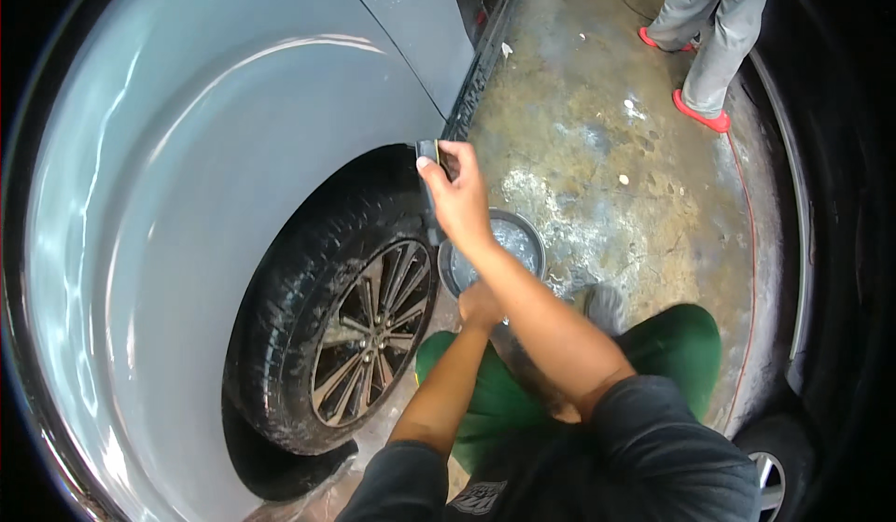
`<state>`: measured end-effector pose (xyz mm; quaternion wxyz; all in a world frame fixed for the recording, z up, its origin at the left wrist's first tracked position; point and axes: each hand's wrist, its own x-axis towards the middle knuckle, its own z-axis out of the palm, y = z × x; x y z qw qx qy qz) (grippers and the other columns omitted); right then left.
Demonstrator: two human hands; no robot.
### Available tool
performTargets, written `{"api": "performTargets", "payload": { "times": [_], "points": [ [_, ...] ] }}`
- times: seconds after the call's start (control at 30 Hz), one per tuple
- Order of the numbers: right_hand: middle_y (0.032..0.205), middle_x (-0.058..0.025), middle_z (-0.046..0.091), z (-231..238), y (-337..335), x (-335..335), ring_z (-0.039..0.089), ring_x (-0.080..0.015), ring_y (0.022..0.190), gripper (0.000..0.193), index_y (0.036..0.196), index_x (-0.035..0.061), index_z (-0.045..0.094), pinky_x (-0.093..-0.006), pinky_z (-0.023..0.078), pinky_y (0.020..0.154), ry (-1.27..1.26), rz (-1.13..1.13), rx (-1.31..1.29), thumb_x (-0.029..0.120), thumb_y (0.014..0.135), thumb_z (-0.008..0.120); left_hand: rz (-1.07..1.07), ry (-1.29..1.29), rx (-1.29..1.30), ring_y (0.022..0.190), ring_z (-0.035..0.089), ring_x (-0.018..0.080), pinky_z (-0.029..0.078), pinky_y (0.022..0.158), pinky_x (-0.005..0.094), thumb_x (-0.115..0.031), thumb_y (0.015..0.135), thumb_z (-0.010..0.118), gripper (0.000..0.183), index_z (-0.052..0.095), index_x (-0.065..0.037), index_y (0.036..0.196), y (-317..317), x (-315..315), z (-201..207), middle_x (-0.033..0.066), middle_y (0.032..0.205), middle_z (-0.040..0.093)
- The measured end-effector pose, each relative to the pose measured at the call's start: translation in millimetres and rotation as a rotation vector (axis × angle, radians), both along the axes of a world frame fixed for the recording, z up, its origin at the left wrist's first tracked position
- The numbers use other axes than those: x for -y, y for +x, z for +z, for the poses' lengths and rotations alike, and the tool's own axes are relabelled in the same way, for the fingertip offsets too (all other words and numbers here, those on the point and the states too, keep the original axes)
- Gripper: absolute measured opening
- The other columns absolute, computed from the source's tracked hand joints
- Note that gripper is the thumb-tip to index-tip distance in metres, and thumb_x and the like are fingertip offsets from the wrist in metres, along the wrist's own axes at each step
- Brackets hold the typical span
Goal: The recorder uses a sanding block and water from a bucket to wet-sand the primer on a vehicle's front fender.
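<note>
My right hand (457,191) is closed around a dark, flat block (427,151) with a thin yellow edge, the thumb pressed on its face. The block is upright at the edge of the wheel arch on a grey-blue car (205,177); whether it touches the panel I cannot tell. Lower down, my left hand (480,306) is beside the rim of a round dark basin (539,235), partly behind my right forearm, and its fingers are hidden. Pale, shiny liquid shows in the basin. Just left of both hands is the car's tyre (280,354) with a dusty spoked rim (373,343).
On the stained concrete floor (597,177), a person in grey trousers (723,51) and red shoes stands at the far right. A red cord (749,233) runs along the floor's right side. Another dark vehicle (840,242) borders the right, its wheel (770,480) near my elbow.
</note>
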<state>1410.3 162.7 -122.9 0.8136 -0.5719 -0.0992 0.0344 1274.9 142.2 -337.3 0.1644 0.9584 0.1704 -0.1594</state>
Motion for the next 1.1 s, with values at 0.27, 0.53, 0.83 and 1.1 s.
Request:
{"api": "performTargets", "payload": {
  "times": [0.27, 0.53, 0.83, 1.1],
  "points": [
    [0.134, -0.0165, 0.056, 3, -40, -17, 0.055, -0.0273, 0.113, 0.052, 0.127, 0.0026, 0.053, -0.0393, 0.045, 0.101, 0.264, -0.080, 0.056, 0.009, 0.082, 0.079, 0.209, -0.030, 0.020, 0.094, 0.071, 0.0423, 0.054, 0.090, 0.0531, -0.039, 0.096, 0.055, 0.040, 0.071, -0.010, 0.118, 18, 33, 56, 0.0212, 0.104, 0.074],
    [0.131, -0.0178, 0.055, 27, -38, -31, 0.053, -0.0327, 0.120, 0.060, 0.131, 0.0014, 0.050, -0.0424, 0.043, 0.105, 0.291, -0.077, -0.006, 0.009, 0.080, 0.082, 0.230, 0.020, 0.054, 0.093, 0.072, 0.0384, 0.056, 0.084, 0.0496, -0.034, 0.095, 0.059, 0.039, 0.067, -0.010, 0.124, 12, 24, 36, 0.0176, 0.102, 0.075],
    [0.129, -0.0187, 0.055, 18, -29, -49, 0.052, -0.0358, 0.119, 0.054, 0.123, 0.0000, 0.051, -0.0459, 0.041, 0.105, 0.236, -0.190, 0.023, 0.009, 0.079, 0.081, 0.239, 0.010, 0.109, 0.093, 0.071, 0.0386, 0.056, 0.085, 0.0488, -0.032, 0.095, 0.059, 0.039, 0.066, -0.010, 0.126, 12, 25, 38, 0.0190, 0.102, 0.074],
    [0.126, -0.0193, 0.056, 55, -51, -44, 0.054, -0.0372, 0.116, 0.054, 0.121, 0.0010, 0.051, -0.0476, 0.043, 0.100, 0.244, -0.248, 0.198, 0.011, 0.076, 0.080, 0.213, 0.042, 0.097, 0.094, 0.071, 0.0390, 0.056, 0.085, 0.0496, -0.034, 0.096, 0.058, 0.038, 0.066, -0.011, 0.125, 12, 22, 40, 0.0201, 0.103, 0.074]
  ]
}}
